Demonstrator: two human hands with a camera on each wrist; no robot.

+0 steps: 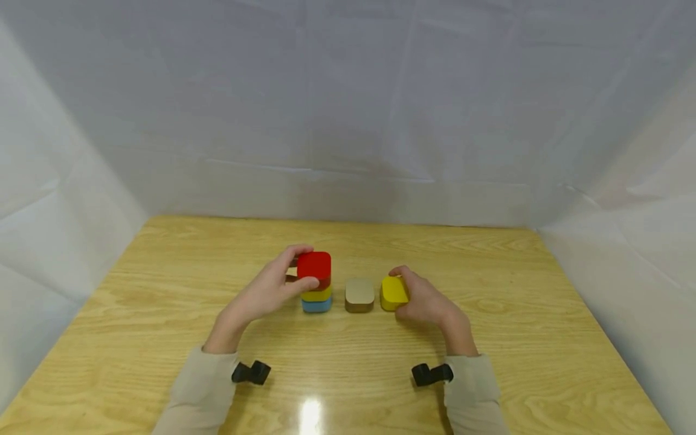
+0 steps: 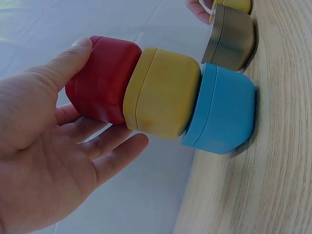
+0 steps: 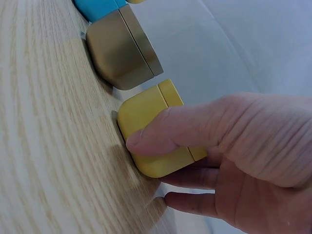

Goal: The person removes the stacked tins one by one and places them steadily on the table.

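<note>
Three blocks stand stacked mid-table: a blue block (image 1: 317,306) (image 2: 224,114) at the bottom, a yellow middle block (image 1: 318,295) (image 2: 163,92), and a red block (image 1: 315,266) (image 2: 100,80) on top. My left hand (image 1: 302,267) (image 2: 112,92) holds the red block, thumb on its near side and fingers behind it. Right of the stack a gold block (image 1: 359,294) (image 3: 122,51) lies alone on the table. Further right, my right hand (image 1: 401,292) (image 3: 151,170) grips a second yellow block (image 1: 393,291) (image 3: 146,109) that rests on the table, thumb across its side.
The wooden table (image 1: 163,290) is enclosed by white cloth walls (image 1: 348,121) at the back and on both sides. Black wrist mounts (image 1: 251,372) (image 1: 432,374) sit on my beige sleeves near the front edge.
</note>
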